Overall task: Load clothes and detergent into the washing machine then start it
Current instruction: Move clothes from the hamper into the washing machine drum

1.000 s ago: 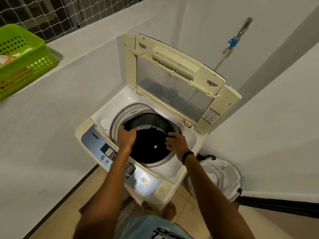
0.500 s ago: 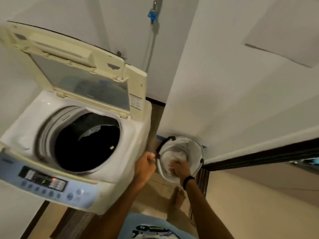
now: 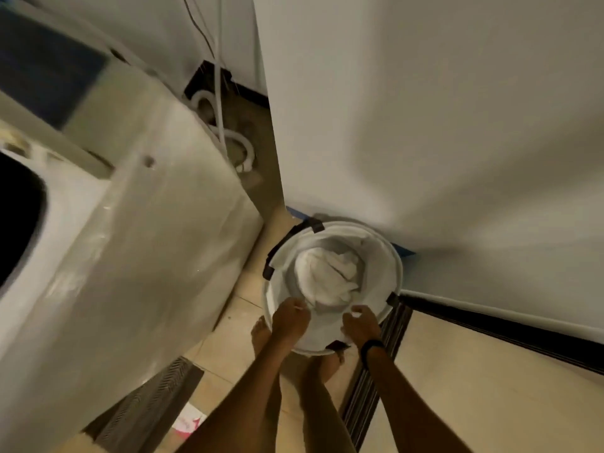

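- So the view has swung off the drum: a second ago both hands were on the rim of the white top-loading washing machine [image 3: 130,256], now they're down at the round white fabric laundry hamper with black handles [image 3: 389,256] on the tiled floor [image 3: 457,371], just beside the machine and tucked into the wall corner.
- That reads like the person's going for the next batch, so loading is probably still underway, with detergent and start to come.
- The crumpled white clothes [image 3: 330,276] sit bunched in the middle of the hamper, not lifted yet.
- Left hand [image 3: 291,317] is at the hamper's near rim, fingers curled in, apparently pinching the rim fabric, though blur makes the contact hard to confirm.
- Right hand [image 3: 361,323], the one with a black wristband [image 3: 372,345], is also at the near rim, fingers bent, and can't tell if it's actually gripping or just touching.
- The machine's dark opening [image 3: 16,217] shows at the left edge, so the lid's up.
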Demonstrator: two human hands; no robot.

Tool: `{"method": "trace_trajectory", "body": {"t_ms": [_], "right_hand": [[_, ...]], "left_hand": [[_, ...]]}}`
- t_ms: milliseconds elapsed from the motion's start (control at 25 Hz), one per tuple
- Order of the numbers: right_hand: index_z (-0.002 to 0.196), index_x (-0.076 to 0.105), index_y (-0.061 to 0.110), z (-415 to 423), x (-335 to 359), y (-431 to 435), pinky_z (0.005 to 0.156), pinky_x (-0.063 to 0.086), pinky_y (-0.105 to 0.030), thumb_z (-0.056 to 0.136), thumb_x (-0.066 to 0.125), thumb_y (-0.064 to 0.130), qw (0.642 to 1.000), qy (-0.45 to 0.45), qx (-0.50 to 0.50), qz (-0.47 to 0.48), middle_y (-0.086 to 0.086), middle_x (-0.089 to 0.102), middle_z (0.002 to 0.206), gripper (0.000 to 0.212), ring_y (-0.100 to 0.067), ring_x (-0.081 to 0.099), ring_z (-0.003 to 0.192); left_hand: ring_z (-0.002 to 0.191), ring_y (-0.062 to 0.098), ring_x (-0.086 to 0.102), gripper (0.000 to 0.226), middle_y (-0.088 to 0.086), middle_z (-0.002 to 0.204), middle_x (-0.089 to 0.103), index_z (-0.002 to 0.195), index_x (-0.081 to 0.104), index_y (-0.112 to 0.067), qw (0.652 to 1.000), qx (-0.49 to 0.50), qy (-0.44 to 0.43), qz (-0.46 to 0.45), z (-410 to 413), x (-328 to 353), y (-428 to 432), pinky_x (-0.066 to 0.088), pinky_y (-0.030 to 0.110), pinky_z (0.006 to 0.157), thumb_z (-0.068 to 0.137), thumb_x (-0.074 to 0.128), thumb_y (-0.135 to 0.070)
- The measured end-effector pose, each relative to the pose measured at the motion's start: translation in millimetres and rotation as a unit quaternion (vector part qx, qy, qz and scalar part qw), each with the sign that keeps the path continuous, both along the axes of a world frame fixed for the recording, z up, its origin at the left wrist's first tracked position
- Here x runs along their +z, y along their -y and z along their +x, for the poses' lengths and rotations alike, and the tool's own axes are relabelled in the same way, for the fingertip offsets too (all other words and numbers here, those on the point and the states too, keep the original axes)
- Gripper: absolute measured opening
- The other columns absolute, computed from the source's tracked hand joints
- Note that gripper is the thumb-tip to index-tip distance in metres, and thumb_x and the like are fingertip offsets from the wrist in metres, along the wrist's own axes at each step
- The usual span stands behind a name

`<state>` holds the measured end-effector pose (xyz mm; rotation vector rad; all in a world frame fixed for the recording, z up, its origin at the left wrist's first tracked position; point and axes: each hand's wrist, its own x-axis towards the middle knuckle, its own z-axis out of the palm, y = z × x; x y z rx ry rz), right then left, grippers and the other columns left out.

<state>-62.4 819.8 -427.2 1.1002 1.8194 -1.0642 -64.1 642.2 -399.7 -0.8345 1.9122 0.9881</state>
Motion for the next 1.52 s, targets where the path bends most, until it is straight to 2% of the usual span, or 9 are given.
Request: {"method": "trace_trajectory", "body": {"t_ms": [160,320,520,640,840,960,1080,1360,1520], "right_hand": [[0.156,0.015,0.009,-55,-181,-13,0.111,0.036,-0.038,0.095,0.059,0.027,0.986,-0.002,0.158,0.054,-0.020,0.032,0.155,0.078,-0.038,0.039,0.138],[0.157,-0.008,0.025,-80,-334,-23,0.116,0.030,-0.044,0.093,0.061,0.034,0.946,0.007,0.278,0.165,-0.023,-0.001,0.162,0.094,-0.042,0.022,0.145],[0.152,0.030,0.015,-77,-383,-35,0.114,0.030,-0.037,0.104,0.041,0.029,0.954,-0.027,0.260,0.146,-0.019,0.035,0.154,0.052,-0.034,0.039,0.137],[0.139,0.050,0.004,-61,-299,-4,0.106,0.037,-0.034,0.098,0.050,0.030,0.965,-0.074,0.228,0.109,-0.019,0.051,0.143,0.048,-0.034,0.048,0.130],[0.090,0.071,0.008,-29,-12,35,0.071,0.044,-0.013,0.079,0.054,0.038,0.933,-0.313,0.157,0.082,-0.008,0.070,0.085,0.037,-0.006,0.067,0.083],[0.073,0.060,0.006,0,185,46,0.053,0.039,-0.004,0.073,0.059,0.029,0.921,-0.382,0.045,-0.061,0.000,0.057,0.068,0.023,0.003,0.058,0.059],[0.063,0.056,-0.003,25,314,46,0.049,0.043,-0.025,0.068,0.058,0.027,0.893,-0.422,0.012,-0.153,-0.011,0.054,0.061,0.031,-0.017,0.054,0.053],[0.066,0.060,0.003,36,481,57,0.051,0.040,-0.025,0.067,0.058,0.013,0.845,-0.484,-0.025,-0.226,-0.005,0.057,0.064,0.011,-0.023,0.052,0.062],[0.122,0.058,0.026,40,487,91,0.084,0.054,-0.041,0.075,0.062,0.068,0.877,-0.439,0.192,0.039,0.001,0.066,0.115,0.063,-0.024,0.061,0.109]], "left_hand": [[0.127,0.033,0.053,0.034,0.016,0.135,0.059,0.128,0.059,-0.002,0.997,0.066,-0.042,0.030,-50,-187,-40,0.041,0.036,0.103,0.101,0.045,-0.017],[0.106,0.039,0.064,0.035,0.024,0.114,0.066,0.115,0.064,0.004,0.976,0.213,0.045,-0.011,-63,-313,-44,0.055,0.036,0.084,0.086,0.061,-0.016],[0.047,0.011,0.050,0.035,0.008,0.065,0.049,0.064,0.056,-0.015,0.933,0.323,0.080,0.135,-39,-337,-48,0.038,0.016,0.044,0.095,0.046,-0.005],[0.064,0.016,0.058,0.017,0.013,0.086,0.068,0.105,0.065,-0.011,0.938,0.313,0.090,0.122,-21,-274,-41,0.050,0.024,0.055,0.093,0.055,-0.003],[0.131,0.033,0.048,0.073,0.015,0.145,0.046,0.150,0.028,-0.015,0.994,0.071,-0.078,0.021,-1,-87,-22,0.041,0.048,0.109,0.089,0.069,-0.018],[0.138,0.030,0.039,0.094,0.012,0.153,0.029,0.155,0.013,-0.025,0.995,0.000,-0.102,-0.016,-7,52,-15,0.039,0.046,0.111,0.084,0.073,-0.039],[0.130,0.033,0.051,0.063,0.000,0.150,0.043,0.146,0.038,-0.029,0.976,-0.052,-0.209,-0.033,5,86,-9,0.037,0.045,0.109,0.090,0.055,-0.053],[0.108,0.029,0.064,0.025,0.012,0.127,0.063,0.119,0.061,-0.012,0.901,0.276,-0.153,0.299,18,343,28,0.053,0.047,0.095,0.096,0.053,-0.019],[0.110,0.035,0.065,0.024,0.014,0.121,0.069,0.116,0.067,-0.018,0.797,0.360,-0.152,0.460,28,423,89,0.049,0.057,0.099,0.100,0.049,-0.019]]}}
